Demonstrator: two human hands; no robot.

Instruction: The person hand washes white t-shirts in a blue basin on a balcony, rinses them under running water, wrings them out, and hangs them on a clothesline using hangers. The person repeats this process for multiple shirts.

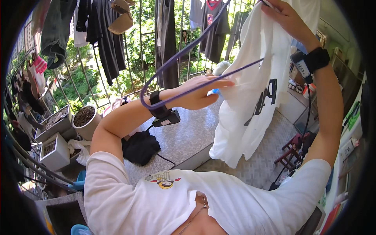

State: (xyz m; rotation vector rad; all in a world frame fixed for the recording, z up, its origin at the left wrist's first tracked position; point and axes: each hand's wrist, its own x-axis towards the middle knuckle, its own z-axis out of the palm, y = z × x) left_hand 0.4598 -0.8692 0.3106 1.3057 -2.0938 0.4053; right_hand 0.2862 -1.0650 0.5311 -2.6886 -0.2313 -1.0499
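Note:
A white garment with black print [252,97] hangs down in front of me at the right of centre. My right hand [283,16] is raised at the top and grips the garment's upper part. My left hand [202,91] reaches to the garment's left side with the index finger extended against the cloth; whether it pinches any cloth is not plain. A purple cord or tube [173,61] makes a long loop from the top, bends near my left wrist and runs back across my left hand to the garment. Its far ends are hidden or out of view.
Clothes, among them black trousers [107,44] and a dark T-shirt [214,32], hang along the metal railing [141,50]. Planters [54,151] and a round pot [85,117] stand at left. A black cloth [141,148] lies on the stone ledge [194,129]. A dark red stool [289,155] stands lower right.

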